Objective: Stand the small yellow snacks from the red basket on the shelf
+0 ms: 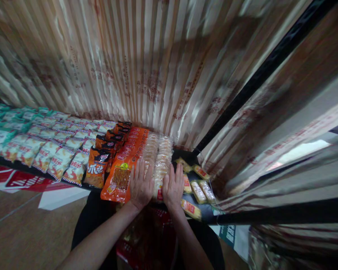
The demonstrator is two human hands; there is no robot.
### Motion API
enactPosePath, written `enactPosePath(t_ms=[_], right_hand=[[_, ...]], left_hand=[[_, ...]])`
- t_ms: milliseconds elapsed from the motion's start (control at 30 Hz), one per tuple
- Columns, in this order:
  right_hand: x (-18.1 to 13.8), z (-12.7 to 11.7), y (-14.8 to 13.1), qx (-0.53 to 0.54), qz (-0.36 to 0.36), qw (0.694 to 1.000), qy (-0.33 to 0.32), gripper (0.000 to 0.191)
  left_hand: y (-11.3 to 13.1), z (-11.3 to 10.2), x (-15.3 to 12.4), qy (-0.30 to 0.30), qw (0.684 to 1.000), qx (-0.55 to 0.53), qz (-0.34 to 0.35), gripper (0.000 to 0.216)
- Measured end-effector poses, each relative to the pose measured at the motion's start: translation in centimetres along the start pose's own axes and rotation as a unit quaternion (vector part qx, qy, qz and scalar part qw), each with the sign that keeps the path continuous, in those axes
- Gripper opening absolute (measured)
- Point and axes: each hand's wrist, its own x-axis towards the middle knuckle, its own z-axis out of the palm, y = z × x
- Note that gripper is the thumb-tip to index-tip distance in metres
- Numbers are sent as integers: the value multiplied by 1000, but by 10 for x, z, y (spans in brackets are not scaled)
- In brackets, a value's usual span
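My left hand (141,186) lies with its fingers stretched forward along the left side of two rows of clear-wrapped snacks (163,155). Its outer edge overlaps the orange snack bag (135,144), which has a picture of brown sticks on it. On the other side, my right hand (173,187) rests with straight fingers against the right row. Both hands flank the rows, which run away from me on the shelf. Just right of that hand lie several loose yellow-and-red packets (191,210). My palms hide the near parts of the rows.
Black-and-orange snack bags (97,167), white bags (55,159) and green bags (2,138) fill the shelf leftward. Behind stands a wall of plastic-wrapped stacked material (146,67). A black post (259,86) slants up at right. A dark red bag (146,240) sits between my legs.
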Motion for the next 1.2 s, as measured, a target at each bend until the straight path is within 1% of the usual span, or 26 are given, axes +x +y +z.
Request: enactPosePath(t_ms=[33,67,133,200,300,400,533,600,700,800,933,1133,1200], right_hand=[[11,-2,1,-5,-8,1000,-9,50],[24,-3,2,-15,-10,999,-28,49],[52,-4,3,-43,-9,995,-89,49],[80,0,4,-66,-12,986,-152,50],[114,14,4,-93,7,970,-225,52],[134,33,5,-110,11,958,-266,54],[141,54,8,-114,15,949,-294,54],[140,60,9,-114,19,947,-301,55],[140,61,10,-113,18,945,-307,56],[144,59,11,-119,18,943,-311,55],[151,60,10,-126,12,946,-298,54],[151,66,10,-124,25,939,-321,56],[152,66,10,-127,20,940,-315,56]], left_hand=[[-2,-1,12,-6,1000,-2,-8,50],[-5,0,25,-29,999,-4,-18,49],[-12,5,55,-73,997,-7,-34,49],[-18,15,86,-130,991,-11,-42,51],[-25,33,124,-212,976,-20,-45,52],[-27,51,145,-271,961,-28,-48,52],[-27,70,151,-312,949,-31,-28,51],[-27,78,150,-316,948,-22,-28,52],[-28,86,148,-309,950,-10,-33,53],[-28,87,150,-304,952,-3,-21,53],[-26,83,157,-303,953,-4,0,52],[-25,83,157,-336,942,-8,-3,53],[-25,83,158,-340,940,-12,-3,53]])
